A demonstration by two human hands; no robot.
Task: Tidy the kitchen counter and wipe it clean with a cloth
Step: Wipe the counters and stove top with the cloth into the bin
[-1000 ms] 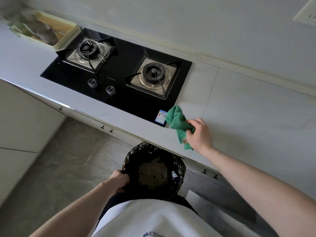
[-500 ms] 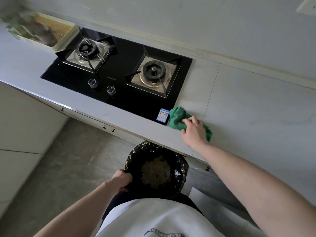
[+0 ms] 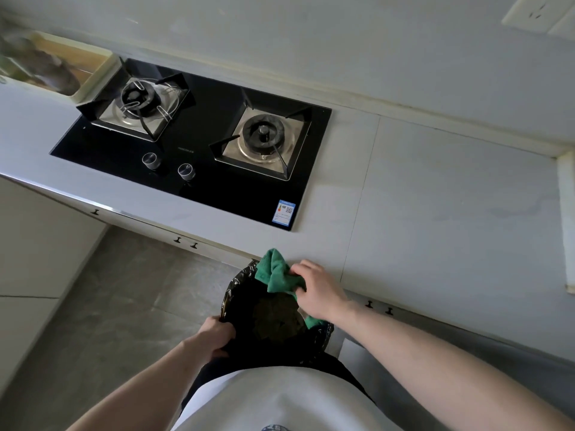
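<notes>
Now the right hand has its fingers bunched round the green cloth, which hangs off the counter edge over the black-lined bin, at six o'clock from the hob. The left hand grips the bin's rim. The worktop looks nearly wiped, I'd say; the tray at ten o'clock remains cluttered.

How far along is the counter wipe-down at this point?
Done: the counter right of the hob shows no visible debris. In hand: the right hand holds the green cloth at the counter's front edge, above the black-lined bin that the left hand grips by the rim. Left: the tray of items at far left is not yet cleared.
</notes>
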